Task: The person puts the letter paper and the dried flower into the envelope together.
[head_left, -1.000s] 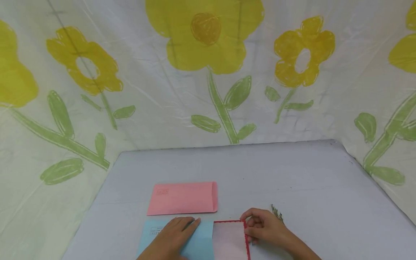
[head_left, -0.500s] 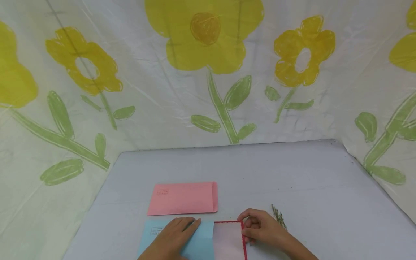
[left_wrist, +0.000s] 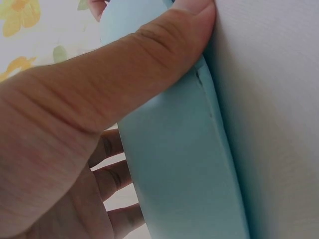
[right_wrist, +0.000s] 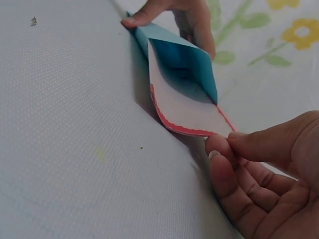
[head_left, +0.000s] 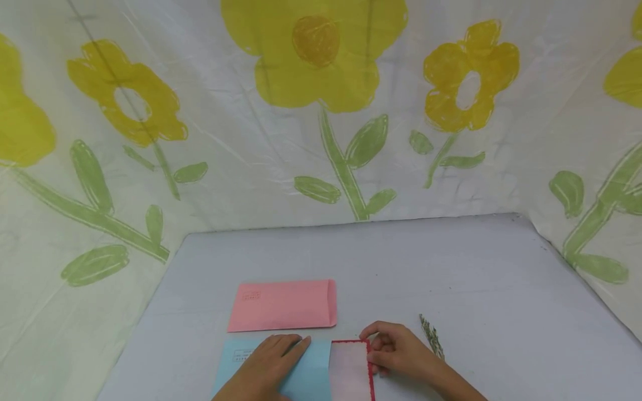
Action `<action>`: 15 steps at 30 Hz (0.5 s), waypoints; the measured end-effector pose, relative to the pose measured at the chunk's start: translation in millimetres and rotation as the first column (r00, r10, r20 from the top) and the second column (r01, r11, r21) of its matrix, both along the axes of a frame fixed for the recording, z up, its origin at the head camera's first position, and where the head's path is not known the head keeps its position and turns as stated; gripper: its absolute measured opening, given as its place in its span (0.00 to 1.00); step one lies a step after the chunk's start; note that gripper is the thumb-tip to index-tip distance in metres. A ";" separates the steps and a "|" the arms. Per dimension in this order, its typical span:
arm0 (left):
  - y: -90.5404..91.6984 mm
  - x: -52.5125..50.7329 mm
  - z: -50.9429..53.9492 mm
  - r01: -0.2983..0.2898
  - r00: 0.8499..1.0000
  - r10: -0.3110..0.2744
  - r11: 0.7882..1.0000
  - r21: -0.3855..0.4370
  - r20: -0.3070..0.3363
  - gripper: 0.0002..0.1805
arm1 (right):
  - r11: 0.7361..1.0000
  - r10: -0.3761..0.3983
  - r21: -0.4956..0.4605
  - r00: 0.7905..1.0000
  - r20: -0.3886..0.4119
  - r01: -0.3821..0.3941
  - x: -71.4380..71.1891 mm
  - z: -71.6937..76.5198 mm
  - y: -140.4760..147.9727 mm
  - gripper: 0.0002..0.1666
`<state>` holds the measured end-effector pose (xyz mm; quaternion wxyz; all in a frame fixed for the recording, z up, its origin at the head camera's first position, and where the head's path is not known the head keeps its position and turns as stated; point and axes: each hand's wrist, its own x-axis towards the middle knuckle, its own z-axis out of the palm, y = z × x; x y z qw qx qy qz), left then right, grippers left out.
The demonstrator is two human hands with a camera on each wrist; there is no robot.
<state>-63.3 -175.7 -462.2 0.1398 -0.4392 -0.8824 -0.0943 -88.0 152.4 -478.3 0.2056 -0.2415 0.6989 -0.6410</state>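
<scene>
A light blue envelope (head_left: pixel 313 368) lies at the near side of the table in the head view. My left hand (head_left: pixel 268 365) holds it across its width; in the left wrist view the thumb (left_wrist: pixel 144 64) is at one long edge and fingers show past the other. From the envelope's right end sticks out a pale card (head_left: pixel 349 370) with a red border. My right hand (head_left: pixel 398 352) pinches the card's far right corner between thumb and finger. In the right wrist view the envelope's mouth (right_wrist: pixel 184 62) gapes around the card, whose other end is hidden inside.
A pink envelope (head_left: pixel 281 306) with a small printed box lies just beyond the blue one. To the right, behind my right wrist, is a small dried green sprig (head_left: pixel 432 337). The grey table (head_left: pixel 476 262) ends at a curtain (head_left: pixel 241 184) painted with yellow flowers.
My right hand has moved left with the card's edge, and less of the card shows outside the blue envelope. More of the sprig is uncovered. The left hand has stayed put.
</scene>
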 end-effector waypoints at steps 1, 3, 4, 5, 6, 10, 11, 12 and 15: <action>0.1 0.0 0.1 -0.001 1.000 0.001 1.000 0.002 -0.002 0.55 | 1.000 0.001 0.000 1.000 -0.001 -0.001 -0.1 0.0 -0.5 0.15; 0.5 0.4 0.3 -0.004 1.000 0.004 1.000 0.002 0.001 0.55 | 1.000 0.002 0.004 1.000 -0.001 -0.002 -0.3 -0.2 -1.5 0.15; 0.7 0.7 0.6 -0.006 1.000 0.006 1.000 0.000 0.005 0.55 | 1.000 0.002 0.005 1.000 0.000 -0.002 -0.2 -0.4 -2.0 0.15; 0.9 0.9 0.9 -0.009 1.000 0.009 1.000 -0.002 0.008 0.55 | 1.000 0.002 0.007 1.000 -0.002 -0.002 -0.2 -0.3 -2.6 0.16; 1.1 1.1 1.2 -0.010 1.000 0.010 1.000 -0.005 0.013 0.55 | 1.000 0.001 0.008 1.000 0.000 -0.001 -0.2 -0.4 -3.2 0.16; 1.3 1.7 2.1 -0.013 1.000 0.014 1.000 -0.012 0.019 0.55 | 1.000 0.000 0.017 1.000 -0.002 0.001 -1.0 -1.4 -6.2 0.16; 1.3 1.7 2.1 -0.013 1.000 0.014 1.000 -0.011 0.018 0.55 | 1.000 -0.002 0.019 1.000 0.001 0.002 -1.3 -1.7 -7.0 0.16; 1.3 1.6 2.1 -0.013 1.000 0.013 1.000 -0.009 0.015 0.55 | 1.000 -0.003 0.021 1.000 0.002 0.003 -1.6 -2.1 -7.9 0.16; 1.1 1.2 1.6 -0.011 1.000 0.011 1.000 -0.002 0.005 0.55 | 1.000 -0.005 0.024 1.000 0.003 0.005 -1.9 -2.6 -10.5 0.15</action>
